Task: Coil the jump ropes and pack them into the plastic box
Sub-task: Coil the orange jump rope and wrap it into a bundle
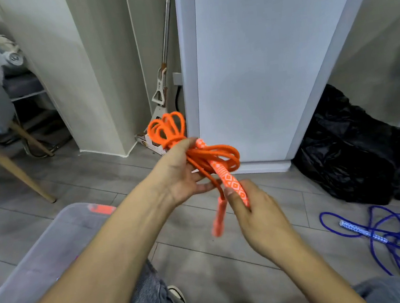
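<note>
An orange jump rope [209, 157] is bundled into loops in front of me, above the floor. My left hand [179, 173] grips the middle of the bundle, with loops sticking out above and to the right of the fingers. My right hand [255, 209] holds one orange-and-white patterned handle [232, 185]. The other orange handle [218, 217] hangs down blurred between my hands. A blue jump rope [377, 233] lies loose and uncoiled on the floor at the right. The clear plastic box [42, 246] stands at the lower left, partly behind my left forearm.
A black plastic bag [359, 155] sits on the floor at the right beside a white cabinet [259, 69]. A mop [162, 91] leans in the corner behind the rope. A chair with wooden legs [19, 172] stands at the left. My knees and shoes show below.
</note>
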The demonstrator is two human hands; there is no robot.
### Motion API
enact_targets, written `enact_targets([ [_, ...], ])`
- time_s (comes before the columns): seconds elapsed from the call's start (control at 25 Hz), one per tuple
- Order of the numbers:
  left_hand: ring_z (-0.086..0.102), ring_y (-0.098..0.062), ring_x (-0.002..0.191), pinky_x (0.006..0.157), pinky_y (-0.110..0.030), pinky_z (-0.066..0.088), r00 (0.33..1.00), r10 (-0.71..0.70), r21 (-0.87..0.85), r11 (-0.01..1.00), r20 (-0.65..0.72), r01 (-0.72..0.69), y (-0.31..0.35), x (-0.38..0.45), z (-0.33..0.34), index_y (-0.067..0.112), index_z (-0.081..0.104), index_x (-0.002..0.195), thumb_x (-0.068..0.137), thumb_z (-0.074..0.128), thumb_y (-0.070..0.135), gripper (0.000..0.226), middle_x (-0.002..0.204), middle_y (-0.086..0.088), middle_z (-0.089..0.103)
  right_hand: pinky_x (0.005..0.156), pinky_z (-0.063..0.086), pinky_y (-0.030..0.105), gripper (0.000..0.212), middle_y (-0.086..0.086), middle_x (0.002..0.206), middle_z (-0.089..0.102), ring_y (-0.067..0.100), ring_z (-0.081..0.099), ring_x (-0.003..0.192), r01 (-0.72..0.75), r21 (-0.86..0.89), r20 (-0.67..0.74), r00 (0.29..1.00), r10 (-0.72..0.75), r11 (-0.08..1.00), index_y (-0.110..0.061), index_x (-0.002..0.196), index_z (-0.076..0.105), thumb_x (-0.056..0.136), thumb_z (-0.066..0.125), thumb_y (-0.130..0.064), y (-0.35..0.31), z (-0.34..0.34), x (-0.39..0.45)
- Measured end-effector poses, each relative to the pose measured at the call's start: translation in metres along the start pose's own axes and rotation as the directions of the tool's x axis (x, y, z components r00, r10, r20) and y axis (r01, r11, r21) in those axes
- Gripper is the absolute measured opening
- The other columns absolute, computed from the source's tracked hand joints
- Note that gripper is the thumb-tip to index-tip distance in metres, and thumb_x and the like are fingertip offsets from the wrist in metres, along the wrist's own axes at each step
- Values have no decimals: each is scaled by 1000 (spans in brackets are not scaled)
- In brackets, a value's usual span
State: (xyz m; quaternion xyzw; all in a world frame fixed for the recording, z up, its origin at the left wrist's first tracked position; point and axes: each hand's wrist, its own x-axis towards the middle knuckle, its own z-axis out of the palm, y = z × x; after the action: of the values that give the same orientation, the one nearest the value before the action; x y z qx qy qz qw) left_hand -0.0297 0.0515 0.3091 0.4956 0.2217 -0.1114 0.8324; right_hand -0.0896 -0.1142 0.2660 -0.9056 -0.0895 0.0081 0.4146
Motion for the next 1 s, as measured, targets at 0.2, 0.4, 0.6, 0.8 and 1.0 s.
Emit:
enact_targets([
  [0.2,70,-47,88,79,-53,53,990,51,-179,981,-129,-74,15,22,-18,0,52,123,106,36,35,42,101,-32,70,71,35,31,13,-7,84,61,13,54,82,167,-165,244,962,-124,972,-42,116,39,104,35,-47,8,-15,-4],
  [0.4,66,-37,80,90,-53,51,981,70,-280,953,-182,-120,25,21,-22,9,62,112,102,34,19,31,75,-22,71,79,40,30,11,-7,94,63,14,51,89,169,-143,347,931,-110,975,-45,112,33,104,29,-51,14,-11,-9],
  [0.6,68,-19,52,61,-54,47,970,90,-359,918,-226,-169,34,23,-33,8,49,78,107,40,28,36,49,-6,51,92,35,34,18,-4,99,63,17,50,92,264,-372,396,912,-105,890,-39,122,28,106,24,-48,27,-8,-6],
  [0.8,68,-23,54,53,-47,60,974,197,-380,897,-115,-227,16,19,-15,11,59,91,102,50,35,28,59,-5,58,90,34,35,20,-17,105,55,17,52,106,191,-509,348,938,-3,839,-39,115,37,100,40,-52,39,-4,8],
  [1.0,73,-27,65,65,-52,61,980,161,-393,914,120,-102,-3,11,12,8,55,97,98,58,34,26,70,-9,68,87,54,23,75,-28,124,60,-9,58,107,-50,376,123,992,3,925,-41,140,44,75,84,-40,1,24,33],
])
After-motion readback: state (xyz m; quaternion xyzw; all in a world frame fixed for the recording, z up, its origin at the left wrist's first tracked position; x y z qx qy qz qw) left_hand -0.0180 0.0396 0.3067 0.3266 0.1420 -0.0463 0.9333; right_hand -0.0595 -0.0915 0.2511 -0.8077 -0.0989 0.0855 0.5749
